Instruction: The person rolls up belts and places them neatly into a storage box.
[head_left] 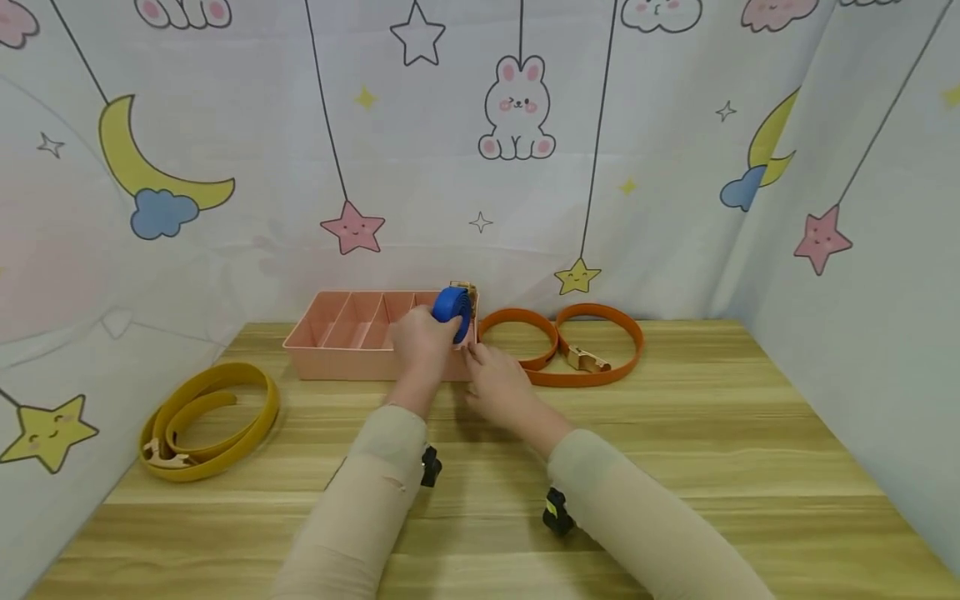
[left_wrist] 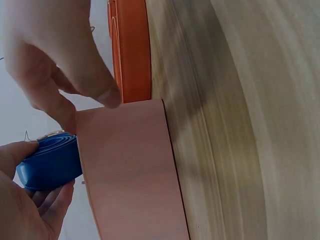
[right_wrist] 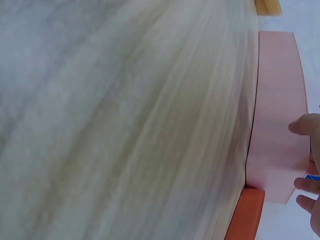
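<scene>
My left hand (head_left: 422, 342) grips a coiled blue belt (head_left: 450, 305) with a gold buckle. It holds the coil upright over the right end of a pink divided box (head_left: 341, 364). My right hand (head_left: 501, 382) is at the box's front right corner. In the left wrist view, the right hand's fingertips (left_wrist: 111, 96) bracket the rim at that corner, close to the blue belt (left_wrist: 50, 165). The right hand (right_wrist: 311, 150) shows only partly in the right wrist view, beside the pink front wall. How deep the coil sits in the compartment is hidden.
An orange belt (head_left: 592, 378) lies in two loops against the box's right side, its gold buckle (head_left: 587, 360) inside one loop. A yellow belt (head_left: 202, 473) lies loosely coiled at the left of the wooden table (head_left: 675, 467). A patterned curtain (head_left: 450, 167) hangs behind.
</scene>
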